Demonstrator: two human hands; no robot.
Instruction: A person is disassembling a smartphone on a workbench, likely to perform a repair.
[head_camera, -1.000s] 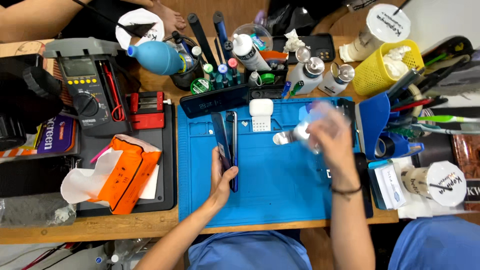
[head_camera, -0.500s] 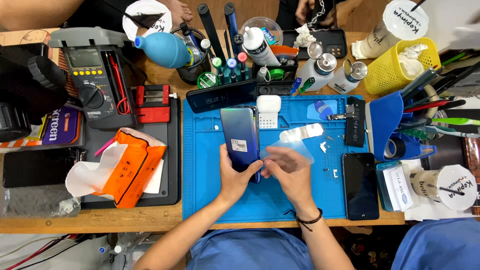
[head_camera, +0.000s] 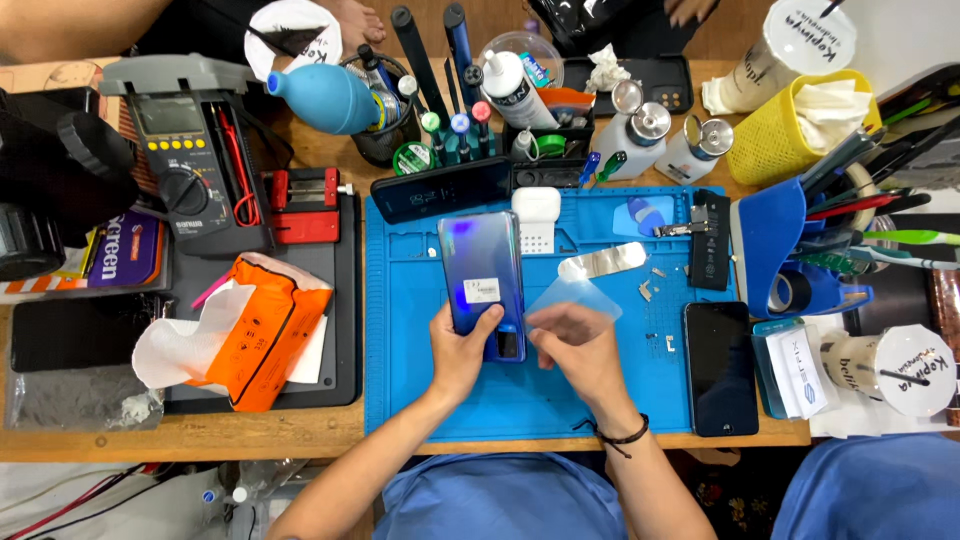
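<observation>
Phone: glossy blue-violet rectangular phone (head_camera: 482, 280), back side up, now lies flat on the blue silicone work mat (head_camera: 420, 400); a second ago it stood on edge, so the back is freshly presented.
Left hand: left hand (head_camera: 462, 350) grips the phone's lower end at 6 o'clock, thumb across the glass, fingers curled under.
Right hand: right hand (head_camera: 578, 345) has come in from 2 o'clock and pinches a thin clear plastic film sheet (head_camera: 572, 297) between thumb and narrow fingertips, just beside the phone's right edge.
Meaning: both hands have converged, film and back cover side by side.
Nearby: silver metal strip (head_camera: 602, 262) at 1 o'clock of the film; black slab phone (head_camera: 720, 368) at 3 o'clock; orange wipe packet (head_camera: 262, 330) at 9 o'clock.
</observation>
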